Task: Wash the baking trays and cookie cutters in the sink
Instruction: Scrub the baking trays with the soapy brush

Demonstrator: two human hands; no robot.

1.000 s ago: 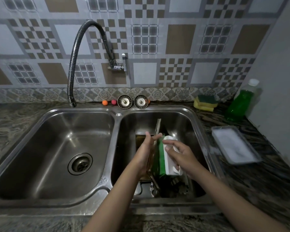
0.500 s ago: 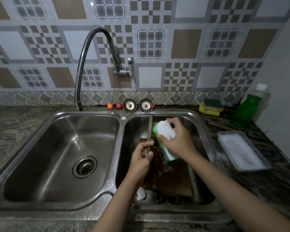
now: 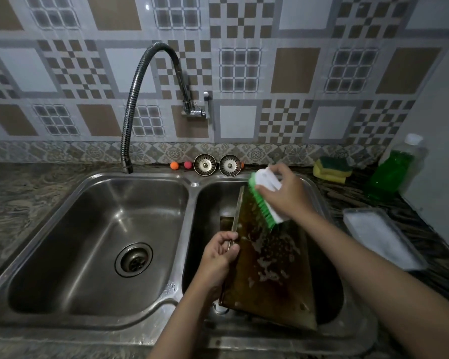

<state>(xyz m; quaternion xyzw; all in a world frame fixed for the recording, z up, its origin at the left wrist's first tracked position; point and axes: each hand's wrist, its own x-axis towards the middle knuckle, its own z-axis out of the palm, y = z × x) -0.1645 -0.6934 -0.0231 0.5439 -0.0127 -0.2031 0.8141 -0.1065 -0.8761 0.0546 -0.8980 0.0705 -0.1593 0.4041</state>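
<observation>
Baking tray (image 3: 275,275) tilted in right basin; left hand (image 3: 218,255) grips its left rim, right hand (image 3: 283,195) clasps brush (image 3: 265,200) on it.

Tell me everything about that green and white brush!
The scrub brush has a white plastic back and short bright green bristles. The right hand grips it from above, fingers curled over the white back. It is tilted, bristles pressed against the upper part of the dark, soapy baking tray, which stands slanted in the right sink basin. The left hand holds the tray's left edge, not the brush.
</observation>
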